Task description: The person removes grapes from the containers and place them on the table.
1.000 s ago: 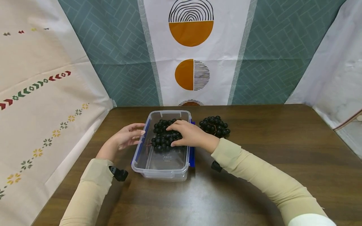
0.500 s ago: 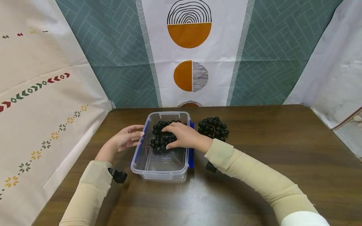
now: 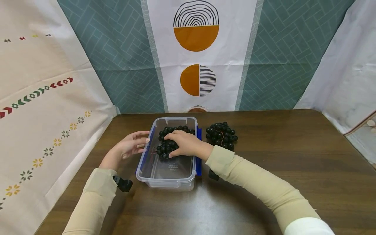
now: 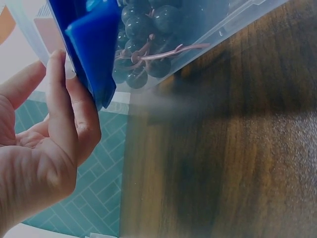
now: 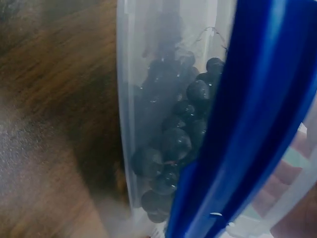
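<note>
A clear plastic food container (image 3: 167,180) with blue side latches stands lidless on the table, a bunch of black grapes (image 3: 165,150) inside it. My right hand (image 3: 186,143) reaches over its right side, fingers and thumb spread across the top of the grapes; the fingertips are partly hidden among them. In the right wrist view, grapes (image 5: 176,144) show through the wall beside a blue latch (image 5: 247,109). My left hand (image 3: 133,144) is at the left rim, fingers extended against the blue latch (image 4: 94,49). A pinkish stem (image 4: 173,48) shows through the plastic.
A second bunch of black grapes (image 3: 220,132) lies on the brown wooden table (image 3: 279,143), just right of the container. Patterned cloths hang behind the table (image 3: 126,81) and along its left side (image 3: 38,130).
My right hand has slid left across the grapes, uncovering more of them at the right. The left hand and the container have stayed about where they were.
</note>
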{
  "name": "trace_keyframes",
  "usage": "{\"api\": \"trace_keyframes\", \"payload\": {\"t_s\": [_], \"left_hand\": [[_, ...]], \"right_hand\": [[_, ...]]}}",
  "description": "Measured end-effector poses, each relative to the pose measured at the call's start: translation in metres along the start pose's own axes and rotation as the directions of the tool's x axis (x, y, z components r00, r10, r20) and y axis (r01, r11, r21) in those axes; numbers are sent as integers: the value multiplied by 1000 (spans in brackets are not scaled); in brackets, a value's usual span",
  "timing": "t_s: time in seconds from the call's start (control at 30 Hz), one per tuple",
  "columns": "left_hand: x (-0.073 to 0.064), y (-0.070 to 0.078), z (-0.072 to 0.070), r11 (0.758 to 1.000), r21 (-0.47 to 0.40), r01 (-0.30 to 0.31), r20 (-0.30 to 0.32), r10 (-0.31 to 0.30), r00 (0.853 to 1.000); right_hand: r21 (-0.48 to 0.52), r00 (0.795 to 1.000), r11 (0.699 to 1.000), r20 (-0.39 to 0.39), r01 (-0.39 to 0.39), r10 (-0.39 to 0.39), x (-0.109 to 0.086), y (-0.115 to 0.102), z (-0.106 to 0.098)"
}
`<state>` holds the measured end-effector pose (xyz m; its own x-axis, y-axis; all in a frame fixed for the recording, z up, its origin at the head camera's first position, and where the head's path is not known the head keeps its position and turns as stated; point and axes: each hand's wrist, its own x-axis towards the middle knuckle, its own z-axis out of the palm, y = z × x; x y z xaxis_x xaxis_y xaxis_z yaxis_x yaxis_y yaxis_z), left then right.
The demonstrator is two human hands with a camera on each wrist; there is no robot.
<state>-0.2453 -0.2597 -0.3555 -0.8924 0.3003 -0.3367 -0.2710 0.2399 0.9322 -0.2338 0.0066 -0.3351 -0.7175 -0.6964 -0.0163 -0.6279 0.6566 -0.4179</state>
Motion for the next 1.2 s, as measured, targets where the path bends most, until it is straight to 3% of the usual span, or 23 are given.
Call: {"api": "trace_keyframes", "payload": {"t_s": [0.27, 0.77, 1.2], "left_hand": [[-1, -1, -1, 1000, 0, 4, -3, -4, 1000], [-1, 0, 2, 999, -44, 13, -14, -14, 1000], [0, 0, 3, 998, -60, 10, -13, -11, 1000]], "right_hand": [[-24, 1000, 1000, 12, -16, 17, 7, -1, 6], [42, 998, 999, 64, -11, 8, 24, 6, 8], [-30, 992, 999, 126, -16, 20, 31, 4, 11]]}}
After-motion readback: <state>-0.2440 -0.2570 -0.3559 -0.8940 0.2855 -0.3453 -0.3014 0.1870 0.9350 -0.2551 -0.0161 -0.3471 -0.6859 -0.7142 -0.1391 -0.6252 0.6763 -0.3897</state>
